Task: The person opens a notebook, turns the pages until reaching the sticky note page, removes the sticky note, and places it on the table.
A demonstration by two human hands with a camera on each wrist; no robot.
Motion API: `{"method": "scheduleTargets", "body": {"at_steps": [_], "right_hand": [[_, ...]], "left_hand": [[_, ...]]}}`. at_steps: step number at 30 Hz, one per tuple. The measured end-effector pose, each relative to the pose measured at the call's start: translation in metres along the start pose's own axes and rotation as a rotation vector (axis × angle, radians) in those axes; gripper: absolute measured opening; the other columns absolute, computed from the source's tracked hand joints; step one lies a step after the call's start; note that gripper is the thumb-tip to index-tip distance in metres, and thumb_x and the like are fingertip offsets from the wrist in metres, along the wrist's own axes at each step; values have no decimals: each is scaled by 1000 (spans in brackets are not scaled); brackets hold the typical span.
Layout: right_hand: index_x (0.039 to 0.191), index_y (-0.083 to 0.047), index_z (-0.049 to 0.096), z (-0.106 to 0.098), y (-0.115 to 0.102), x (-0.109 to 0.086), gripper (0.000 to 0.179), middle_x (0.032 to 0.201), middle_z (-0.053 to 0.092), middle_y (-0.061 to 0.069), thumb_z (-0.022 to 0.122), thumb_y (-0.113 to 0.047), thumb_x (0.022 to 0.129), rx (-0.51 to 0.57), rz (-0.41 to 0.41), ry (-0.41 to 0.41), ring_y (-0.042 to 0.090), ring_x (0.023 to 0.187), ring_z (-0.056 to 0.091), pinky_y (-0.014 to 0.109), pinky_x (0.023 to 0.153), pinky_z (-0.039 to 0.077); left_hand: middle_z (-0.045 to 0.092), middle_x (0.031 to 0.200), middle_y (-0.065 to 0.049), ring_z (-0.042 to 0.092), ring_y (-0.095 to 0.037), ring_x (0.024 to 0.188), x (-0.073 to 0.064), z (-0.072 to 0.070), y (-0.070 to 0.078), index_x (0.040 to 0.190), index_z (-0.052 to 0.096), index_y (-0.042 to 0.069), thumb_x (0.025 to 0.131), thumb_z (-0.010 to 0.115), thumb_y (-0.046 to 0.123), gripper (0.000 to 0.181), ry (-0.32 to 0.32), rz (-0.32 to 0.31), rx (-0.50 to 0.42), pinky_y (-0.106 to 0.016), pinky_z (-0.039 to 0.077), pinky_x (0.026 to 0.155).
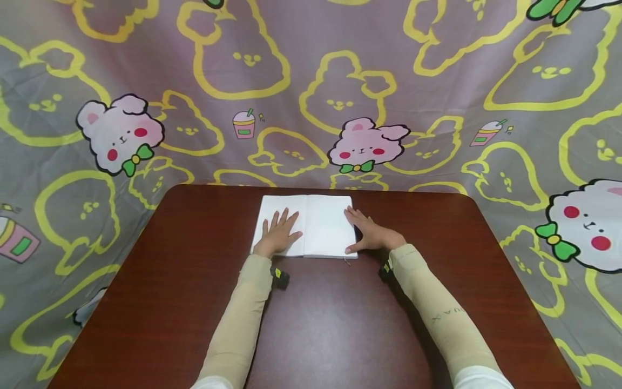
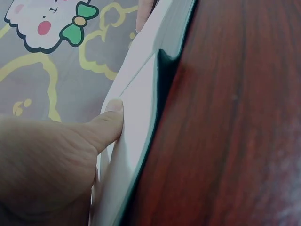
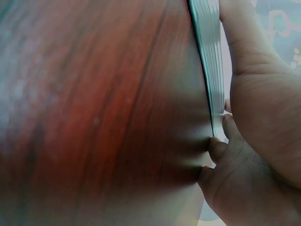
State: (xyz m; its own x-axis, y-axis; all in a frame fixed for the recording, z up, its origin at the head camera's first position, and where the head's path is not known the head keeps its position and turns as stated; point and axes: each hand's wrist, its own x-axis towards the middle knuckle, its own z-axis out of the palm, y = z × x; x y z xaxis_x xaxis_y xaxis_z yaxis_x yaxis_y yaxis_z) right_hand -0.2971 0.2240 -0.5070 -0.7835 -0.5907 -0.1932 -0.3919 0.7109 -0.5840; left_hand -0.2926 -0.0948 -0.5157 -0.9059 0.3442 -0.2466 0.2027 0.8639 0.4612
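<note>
Evidently, the person's left hand (image 1: pixel 278 236) lies splayed flat on the left page, gripping nothing; the white-paged, dark-green-covered rectangular book (image 1: pixel 328 224) lies spread on the glossy, reddish-brown, wood-grained tabletop (image 1: pixel 330 319); it should be light, its paper soft and easily creased, the cover stiffer, best held by its outer edges; the right hand (image 1: pixel 373 233) rests at the right edge, fingers outstretched, clasping nothing.

Open notebook (image 1: pixel 330 227), 2 blank white pages up, dark-green cover (image 2: pixel 165 77) beneath, flat on the reddish-brown table (image 1: pixel 204 281)
</note>
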Motion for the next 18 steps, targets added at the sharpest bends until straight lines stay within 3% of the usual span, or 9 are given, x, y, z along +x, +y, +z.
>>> {"method": "scheduleTargets", "body": {"at_steps": [10, 18], "right_hand": [[163, -2, 3, -2, 0, -1, 122, 170, -4, 19, 85, -43, 82, 0, 2, -4, 43, 156, -7, 69, 121, -1], [162, 0, 4, -1, -2, 0, 122, 170, -4, 21, 85, -42, 81, 5, 0, -1, 46, 155, -6, 70, 120, 0]], "left_hand": [[-6, 172, -10, -10, -37, 157, 0, 1, 1, 165, 12, 24, 108, 37, 47, 67, 26, 6, 33, -63, -11, 121], [10, 169, -20, 9, -45, 155, -8, -1, 10, 162, 27, 16, 108, 42, 41, 61, 83, 28, 126, -65, 10, 123]]}}
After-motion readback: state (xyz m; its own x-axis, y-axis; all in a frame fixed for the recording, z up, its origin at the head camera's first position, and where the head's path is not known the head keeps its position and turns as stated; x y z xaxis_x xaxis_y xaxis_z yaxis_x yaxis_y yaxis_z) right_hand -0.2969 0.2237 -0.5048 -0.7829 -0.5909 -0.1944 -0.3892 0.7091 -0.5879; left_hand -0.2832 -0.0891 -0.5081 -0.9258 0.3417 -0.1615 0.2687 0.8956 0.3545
